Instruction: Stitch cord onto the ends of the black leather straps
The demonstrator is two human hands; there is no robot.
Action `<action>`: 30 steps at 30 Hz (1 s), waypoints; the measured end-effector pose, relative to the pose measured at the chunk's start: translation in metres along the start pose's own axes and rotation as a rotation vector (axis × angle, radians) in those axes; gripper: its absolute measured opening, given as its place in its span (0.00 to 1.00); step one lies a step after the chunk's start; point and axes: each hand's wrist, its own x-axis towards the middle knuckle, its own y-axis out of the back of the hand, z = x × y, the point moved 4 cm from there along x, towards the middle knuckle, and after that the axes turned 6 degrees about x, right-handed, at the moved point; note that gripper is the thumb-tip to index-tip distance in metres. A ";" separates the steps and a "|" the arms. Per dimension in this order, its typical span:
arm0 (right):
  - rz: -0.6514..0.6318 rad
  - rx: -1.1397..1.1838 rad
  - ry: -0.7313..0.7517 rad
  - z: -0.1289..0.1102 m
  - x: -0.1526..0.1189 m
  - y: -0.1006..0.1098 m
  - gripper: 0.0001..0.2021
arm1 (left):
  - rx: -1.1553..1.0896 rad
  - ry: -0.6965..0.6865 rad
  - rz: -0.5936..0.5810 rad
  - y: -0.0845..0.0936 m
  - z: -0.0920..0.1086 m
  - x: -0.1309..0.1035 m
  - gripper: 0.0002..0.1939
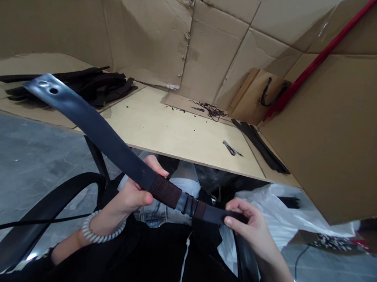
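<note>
A long, dark, curved strap (107, 143) with a hole near its far end stretches from the upper left down to the lower right. Brown cord (166, 191) is wound round it in a wide band, with narrower wraps further right. My left hand (136, 189) grips the strap just left of the wide band, thumb in front and fingers behind. At the strap's right end, my right hand (246, 216) pinches it between thumb and fingers. The strap hangs in the air above my lap, tilted, its holed end higher.
A pile of dark strips (96, 86) lies at the table's left. Tangled brown cord (213, 111) sits at the back, small snips (231, 148) nearer the front, and more dark strips (265, 149) at right. Cardboard walls (214, 49) surround the table (162, 131); white plastic (275, 208) hangs right.
</note>
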 end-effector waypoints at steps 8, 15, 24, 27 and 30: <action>0.011 0.003 -0.018 -0.004 0.006 -0.006 0.15 | -0.035 -0.001 -0.027 -0.011 -0.008 0.001 0.22; -0.001 -0.008 -0.013 -0.007 0.006 -0.008 0.16 | -0.015 0.041 -0.024 -0.013 -0.012 0.000 0.23; 0.004 0.001 -0.036 -0.012 0.006 -0.012 0.18 | -0.028 0.047 -0.011 -0.017 -0.016 0.000 0.21; -0.010 0.016 -0.054 -0.009 0.007 -0.012 0.19 | -0.040 0.025 -0.006 -0.016 -0.017 0.001 0.21; -0.066 0.027 -0.103 -0.001 0.006 -0.013 0.20 | 0.003 0.014 -0.014 -0.016 -0.010 0.006 0.20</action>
